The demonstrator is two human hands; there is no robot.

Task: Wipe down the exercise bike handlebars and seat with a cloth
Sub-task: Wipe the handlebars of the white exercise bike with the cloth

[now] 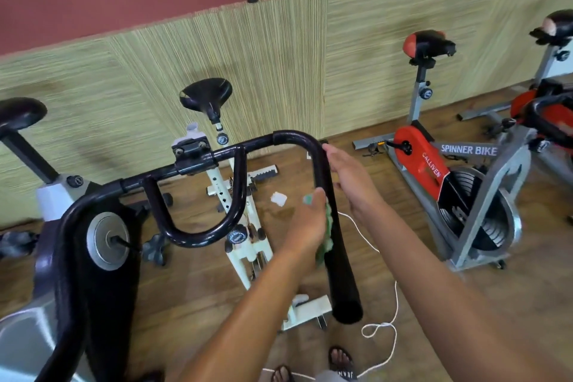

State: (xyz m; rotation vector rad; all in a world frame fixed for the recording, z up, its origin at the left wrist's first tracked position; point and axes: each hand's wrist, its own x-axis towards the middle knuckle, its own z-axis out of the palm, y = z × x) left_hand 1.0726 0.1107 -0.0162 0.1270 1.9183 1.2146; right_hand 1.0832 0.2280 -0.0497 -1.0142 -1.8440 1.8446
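Note:
The black handlebars (198, 161) of the white exercise bike stretch across the middle of the view, with a U-shaped inner loop and a long right grip (338, 257) pointing toward me. My left hand (310, 220) presses a green cloth (325, 245) against the left side of that right grip. On the grip's other side, my right hand (350, 183) lies flat with fingers straight, touching the bar near its bend. The bike's black seat (206, 94) stands behind, by the wall.
A grey bike (46, 195) with its own black seat is at the left. A red and grey spinner bike (465, 183) stands at the right, another behind it. A white cord (387, 319) loops on the wooden floor near my sandalled feet. A striped wall panel runs along the back.

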